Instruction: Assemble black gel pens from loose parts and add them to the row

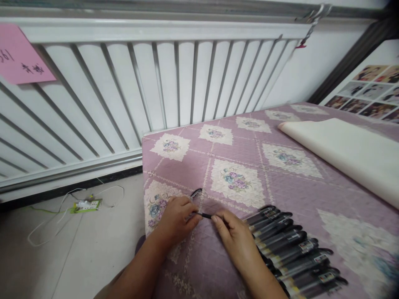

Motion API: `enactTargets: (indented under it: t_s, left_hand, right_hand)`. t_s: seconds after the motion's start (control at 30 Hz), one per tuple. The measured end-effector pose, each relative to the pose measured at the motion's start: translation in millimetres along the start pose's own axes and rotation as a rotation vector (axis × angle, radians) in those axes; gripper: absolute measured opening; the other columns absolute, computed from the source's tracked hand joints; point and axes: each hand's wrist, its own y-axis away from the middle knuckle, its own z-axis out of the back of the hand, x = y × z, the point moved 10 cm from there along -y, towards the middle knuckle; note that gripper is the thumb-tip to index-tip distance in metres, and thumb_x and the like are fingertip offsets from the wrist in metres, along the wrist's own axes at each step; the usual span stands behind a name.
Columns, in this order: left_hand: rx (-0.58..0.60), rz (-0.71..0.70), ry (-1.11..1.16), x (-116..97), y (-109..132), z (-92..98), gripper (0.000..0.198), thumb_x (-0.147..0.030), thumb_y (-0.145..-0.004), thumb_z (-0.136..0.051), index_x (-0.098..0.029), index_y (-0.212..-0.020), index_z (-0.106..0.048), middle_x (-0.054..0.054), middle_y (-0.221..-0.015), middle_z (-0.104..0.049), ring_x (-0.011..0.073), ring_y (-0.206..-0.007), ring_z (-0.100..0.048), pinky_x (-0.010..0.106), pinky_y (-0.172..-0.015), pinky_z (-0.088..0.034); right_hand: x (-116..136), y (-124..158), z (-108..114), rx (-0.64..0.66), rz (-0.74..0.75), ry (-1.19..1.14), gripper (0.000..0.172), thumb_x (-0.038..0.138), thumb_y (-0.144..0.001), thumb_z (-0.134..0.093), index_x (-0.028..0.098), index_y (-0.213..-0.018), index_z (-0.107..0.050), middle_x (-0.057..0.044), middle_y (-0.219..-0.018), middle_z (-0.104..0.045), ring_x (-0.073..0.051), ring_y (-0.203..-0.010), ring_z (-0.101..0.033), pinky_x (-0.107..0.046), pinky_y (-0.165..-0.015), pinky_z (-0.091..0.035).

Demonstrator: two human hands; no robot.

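Note:
Low over the quilted cover, a slim pen (205, 215) with a dark section spans the gap between my two hands. My left hand (177, 218) is closed, its thumb and fingers pinching one end of the pen. The other end sits in the closed fingers of my right hand (235, 232). Just beyond my left fingers a black pen cap (196, 192) with a clip shows; I cannot tell whether it lies on the cover or is held. Beside my right wrist, several black-capped clear pens (293, 245) lie in a row, partly hidden by the forearm.
The purple floral cover (183, 172) drapes a flat surface against a white radiator (199, 79). On the right lies a cream folded sheet (346, 145), near a photo board (370, 89). A power strip (86, 205) with white cables rests on the floor. Pink paper (26, 58) hangs upper left.

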Motion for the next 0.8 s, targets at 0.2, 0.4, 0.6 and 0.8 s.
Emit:
enactTargets:
  t_s: [0.2, 0.4, 0.6, 0.8]
  left_hand:
    - [0.006, -0.002, 0.005, -0.2, -0.7, -1.1, 0.004, -0.021, -0.080, -0.062, -0.022, -0.082, -0.065, 0.001, -0.082, -0.061, 0.0181, -0.080, -0.057, 0.035, -0.078, -0.036]
    - [0.019, -0.021, 0.012, -2.4, -0.8, -1.0, 0.004, -0.024, -0.082, -0.061, -0.022, -0.082, -0.065, 0.001, -0.081, -0.062, 0.0178, -0.080, -0.057, 0.034, -0.077, -0.036]
    - [0.029, -0.014, -0.005, -1.0, -0.9, -2.3, 0.005, -0.024, -0.083, -0.060, -0.022, -0.083, -0.065, 0.002, -0.083, -0.062, 0.0182, -0.081, -0.058, 0.035, -0.079, -0.037]
    - [0.033, -0.012, -0.018, -1.3, -1.3, -2.6, 0.004, -0.023, -0.082, -0.062, -0.023, -0.083, -0.066, 0.001, -0.083, -0.063, 0.0183, -0.081, -0.058, 0.034, -0.079, -0.038]
  right_hand:
    - [0.4, 0.0, -0.3, -0.008, 0.018, 0.030, 0.026, 0.039, -0.092, -0.045, 0.022, -0.078, -0.058, 0.001, -0.069, -0.061, -0.016, -0.065, -0.059, -0.025, -0.060, -0.042]
    - [1.1, 0.8, 2.5, -0.024, 0.005, 0.061, 0.036, 0.044, -0.094, -0.040, 0.022, -0.071, -0.057, 0.001, -0.063, -0.058, -0.016, -0.059, -0.056, -0.025, -0.055, -0.040]
    - [3.9, -0.3, 3.7, -0.035, 0.023, 0.043, 0.033, 0.042, -0.093, -0.043, 0.022, -0.070, -0.055, 0.001, -0.063, -0.058, -0.015, -0.060, -0.057, -0.025, -0.055, -0.042]
    - [3.2, 0.1, 5.9, -0.048, 0.010, 0.066, 0.034, 0.042, -0.094, -0.041, 0.022, -0.069, -0.055, 0.002, -0.062, -0.058, -0.015, -0.058, -0.056, -0.025, -0.054, -0.040]
